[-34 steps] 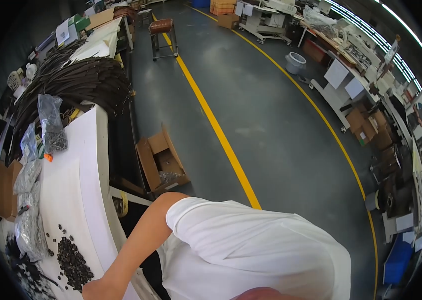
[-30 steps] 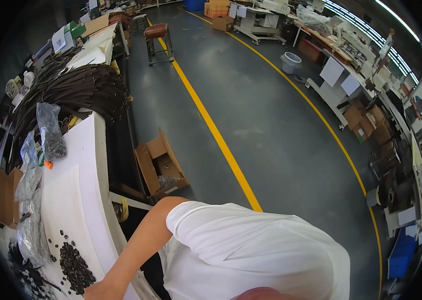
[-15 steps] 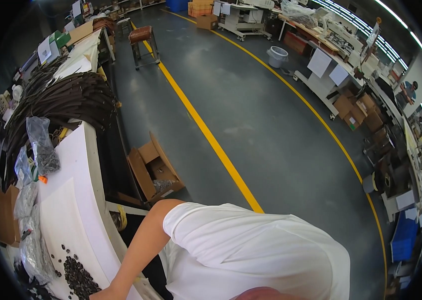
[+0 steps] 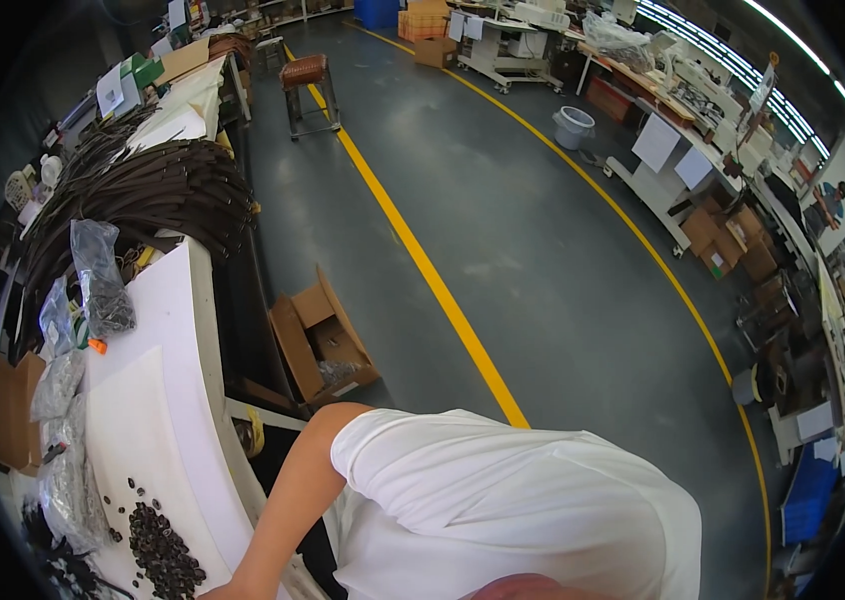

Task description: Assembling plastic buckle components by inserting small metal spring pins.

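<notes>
fisheye view down on a workshop. on a white bench (image 4: 148, 400), a loose pile of sm. dark pcs (image 4: 165, 556) sits near the bottom edge of the pic; a few strays lie just beside the pile, mostly up & to its left. the right hand (image 4: 224, 592), at the end of a bare forearm w/ a white sleeve (image 4: 463, 465), is right by the pile's lower right edge. the fingers are cut off by the frame, so can't tell if the hand is grasping, clenched or loose, or if it touches any pcs. left hand is out of frame, state can't be told.

left of the pile: silvery clear bags (image 4: 68, 495) in a row & a dark feathery bunch (image 4: 61, 560). farther up the bench from the pile: a sm. orange item (image 4: 98, 346), then an upright clear bag (image 4: 103, 285) w/ dark contents in its bottom, then a big heap of dark strips (image 4: 158, 190). up & left of the pile, an open cardboard box (image 4: 5, 405); up & right of it, on the floor, another open carton (image 4: 321, 335).
</notes>
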Demonstrator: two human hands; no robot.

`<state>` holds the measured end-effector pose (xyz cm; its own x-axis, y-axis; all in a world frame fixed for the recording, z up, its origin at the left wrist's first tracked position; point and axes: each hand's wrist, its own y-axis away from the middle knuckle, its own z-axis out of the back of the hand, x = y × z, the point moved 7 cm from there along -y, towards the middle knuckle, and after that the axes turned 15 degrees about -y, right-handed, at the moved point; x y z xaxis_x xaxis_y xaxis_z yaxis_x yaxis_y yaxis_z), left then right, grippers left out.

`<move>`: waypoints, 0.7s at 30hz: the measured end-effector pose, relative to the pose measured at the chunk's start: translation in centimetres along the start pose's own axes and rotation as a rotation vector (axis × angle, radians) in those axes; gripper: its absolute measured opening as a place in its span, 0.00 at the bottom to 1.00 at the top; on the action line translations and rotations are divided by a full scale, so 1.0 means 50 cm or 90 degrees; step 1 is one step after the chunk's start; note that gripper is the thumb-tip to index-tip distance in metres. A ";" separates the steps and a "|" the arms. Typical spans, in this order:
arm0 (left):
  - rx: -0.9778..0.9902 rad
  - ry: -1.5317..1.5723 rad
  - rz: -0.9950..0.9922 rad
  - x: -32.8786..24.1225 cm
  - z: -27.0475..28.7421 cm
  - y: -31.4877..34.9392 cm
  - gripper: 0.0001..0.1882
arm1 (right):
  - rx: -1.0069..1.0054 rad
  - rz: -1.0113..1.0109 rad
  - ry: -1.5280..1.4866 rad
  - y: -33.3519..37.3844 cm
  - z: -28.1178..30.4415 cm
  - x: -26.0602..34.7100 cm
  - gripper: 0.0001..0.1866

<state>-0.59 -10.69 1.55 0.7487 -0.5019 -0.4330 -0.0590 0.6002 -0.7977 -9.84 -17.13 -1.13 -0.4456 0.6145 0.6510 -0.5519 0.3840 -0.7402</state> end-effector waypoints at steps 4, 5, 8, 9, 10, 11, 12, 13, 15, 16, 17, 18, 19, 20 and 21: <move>0.113 -0.351 0.245 -0.082 0.021 0.006 0.06 | 0.004 -0.011 0.039 0.010 0.001 -0.016 0.24; 0.110 -0.351 0.247 -0.081 0.023 0.008 0.06 | 0.007 -0.011 0.039 0.006 0.000 -0.022 0.24; 0.090 -0.298 0.240 -0.066 0.036 0.013 0.05 | 0.038 -0.001 0.024 -0.011 0.015 -0.010 0.25; 0.108 -0.257 0.272 -0.043 0.043 0.020 0.04 | 0.079 -0.061 -0.109 -0.017 0.033 -0.006 0.24; 0.127 -0.214 0.303 -0.024 0.050 0.026 0.03 | 0.119 -0.121 -0.240 -0.018 0.042 0.000 0.23; 0.128 -0.213 0.302 -0.019 0.062 0.025 0.03 | 0.118 -0.121 -0.239 -0.020 0.050 -0.007 0.23; 0.165 -0.144 0.374 -0.001 0.065 0.031 0.02 | 0.150 -0.127 -0.279 -0.021 0.054 -0.014 0.20; 0.199 -0.076 0.448 0.014 0.064 0.043 0.02 | 0.185 -0.134 -0.323 -0.023 0.054 -0.009 0.17; 0.204 -0.047 0.445 0.030 0.065 0.047 0.03 | 0.183 -0.196 -0.294 -0.020 0.059 -0.012 0.15; 0.210 -0.021 0.438 0.038 0.063 0.049 0.04 | 0.177 -0.254 -0.264 -0.016 0.060 -0.017 0.14; 0.215 0.006 0.431 0.049 0.062 0.052 0.05 | 0.181 -0.255 -0.269 -0.016 0.054 -0.024 0.14; 0.218 0.033 0.426 0.061 0.059 0.057 0.06 | 0.170 -0.320 -0.310 -0.013 0.046 -0.043 0.13; 0.224 0.056 0.421 0.073 0.062 0.064 0.08 | 0.158 -0.385 -0.355 -0.011 0.031 -0.062 0.14; 0.227 0.077 0.417 0.085 0.067 0.072 0.09 | 0.165 -0.385 -0.366 -0.013 0.016 -0.071 0.14; 0.228 0.096 0.416 0.096 0.073 0.083 0.11 | 0.161 -0.401 -0.403 -0.014 -0.002 -0.082 0.14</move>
<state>5.17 -8.34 -2.31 0.5354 -0.0383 -0.8438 -0.2223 0.9574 -0.1845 -7.54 -19.85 -3.29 -0.2717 -0.1759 0.9462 -0.9270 0.3119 -0.2082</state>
